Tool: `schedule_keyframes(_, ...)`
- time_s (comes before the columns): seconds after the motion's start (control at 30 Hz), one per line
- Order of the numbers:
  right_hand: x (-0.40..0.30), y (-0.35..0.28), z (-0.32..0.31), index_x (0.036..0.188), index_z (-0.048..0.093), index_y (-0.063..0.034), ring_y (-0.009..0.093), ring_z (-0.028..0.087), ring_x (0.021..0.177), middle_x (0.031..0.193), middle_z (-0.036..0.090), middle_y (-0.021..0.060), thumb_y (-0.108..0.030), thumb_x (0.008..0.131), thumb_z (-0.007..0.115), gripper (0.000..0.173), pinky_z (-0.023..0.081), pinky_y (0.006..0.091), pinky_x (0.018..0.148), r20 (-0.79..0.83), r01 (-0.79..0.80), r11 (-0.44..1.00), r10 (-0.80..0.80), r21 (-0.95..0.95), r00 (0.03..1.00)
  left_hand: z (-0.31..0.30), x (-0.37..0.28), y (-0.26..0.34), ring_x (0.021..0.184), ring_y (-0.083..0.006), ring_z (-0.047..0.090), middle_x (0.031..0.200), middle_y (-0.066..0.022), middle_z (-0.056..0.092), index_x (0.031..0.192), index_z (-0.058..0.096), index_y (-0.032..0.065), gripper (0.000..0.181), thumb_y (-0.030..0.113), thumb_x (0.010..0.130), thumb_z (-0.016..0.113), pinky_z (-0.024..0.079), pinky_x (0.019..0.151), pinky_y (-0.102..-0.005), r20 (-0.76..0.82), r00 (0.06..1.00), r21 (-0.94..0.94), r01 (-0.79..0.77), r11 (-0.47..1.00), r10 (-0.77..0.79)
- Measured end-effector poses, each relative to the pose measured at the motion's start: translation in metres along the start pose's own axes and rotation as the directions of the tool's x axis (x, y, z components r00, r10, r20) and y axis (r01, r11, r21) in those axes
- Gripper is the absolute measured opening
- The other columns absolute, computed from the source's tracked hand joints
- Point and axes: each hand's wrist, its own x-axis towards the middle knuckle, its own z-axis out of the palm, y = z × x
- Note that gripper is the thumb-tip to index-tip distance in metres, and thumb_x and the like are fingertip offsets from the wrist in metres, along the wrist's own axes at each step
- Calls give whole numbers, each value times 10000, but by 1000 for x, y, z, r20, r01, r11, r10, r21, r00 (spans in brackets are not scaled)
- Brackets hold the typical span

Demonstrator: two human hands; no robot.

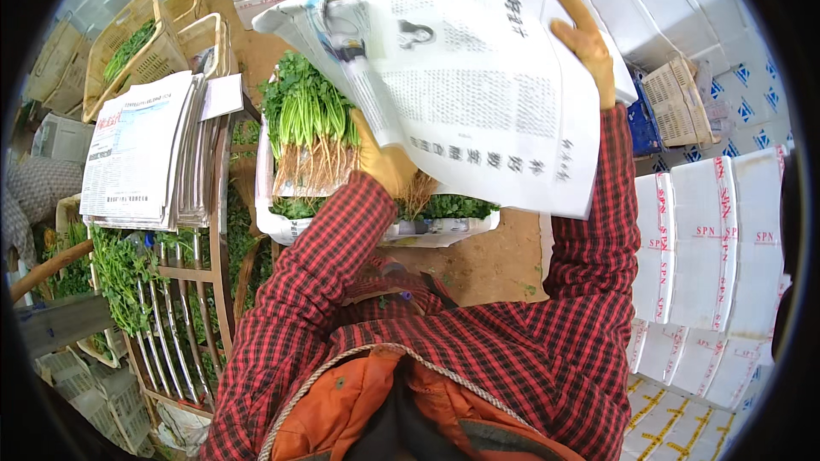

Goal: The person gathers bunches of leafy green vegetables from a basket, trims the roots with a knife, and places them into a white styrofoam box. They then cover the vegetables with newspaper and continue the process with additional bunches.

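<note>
A large newspaper sheet (474, 83) hangs spread over the right part of a white foam box (264, 205). My right hand (584, 38), in a yellow glove, grips the sheet's upper right edge. My left hand (384, 160), gloved alike, is at the sheet's lower left corner, over the box; its fingertips are hidden behind the paper, so its hold cannot be told. Leafy green vegetables with roots (314, 121) lie in the box, leaves away from me, roots towards me, with more greens along its near edge. The sheet hides the box's far right part.
At left a newspaper stack (138, 147) lies on a metal rack (218, 205) with loose greens (122, 275). Yellow plastic crates (128, 57) stand behind it. White foam boxes (698, 237) are stacked at right, near a blue crate (647, 115). A person's sleeve (48, 186) shows far left.
</note>
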Motion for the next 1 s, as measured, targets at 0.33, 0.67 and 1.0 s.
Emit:
schedule_keyframes(0.33, -150, 144, -23, 1354, 578, -27, 231, 501, 1301, 1402, 542, 161, 150, 685, 470, 700, 353, 320, 1121, -139, -497, 839, 532, 223, 836, -87, -63, 87, 1382, -295, 393, 1502, -163, 414, 1488, 335, 35, 721, 148, 879, 705, 334, 1159, -443, -73, 926, 281, -338, 898, 371)
schedule_keyframes(0.67, -76, 180, -20, 1386, 552, -184, 217, 515, 1301, 1433, 532, 112, 145, 754, 521, 713, 394, 283, 1093, -3, -453, 805, 490, -383, 872, -111, -153, 80, 755, -156, 679, 964, -85, 720, 1304, 572, 28, 356, 177, 981, 587, 513, 529, -264, -473, 813, 658, 582, 478, -340)
schedule_keyframes(1.0, -12, 181, -14, 1448, 398, 36, 186, 610, 1130, 1329, 589, 158, 19, 871, 627, 621, 495, 303, 957, -50, -198, 891, 239, 409, 970, 58, 70, 82, 1359, -426, 415, 1422, -212, 505, 1416, 484, 76, 557, 202, 898, 649, 348, 1116, -463, 691, 675, 518, -712, -475, -259)
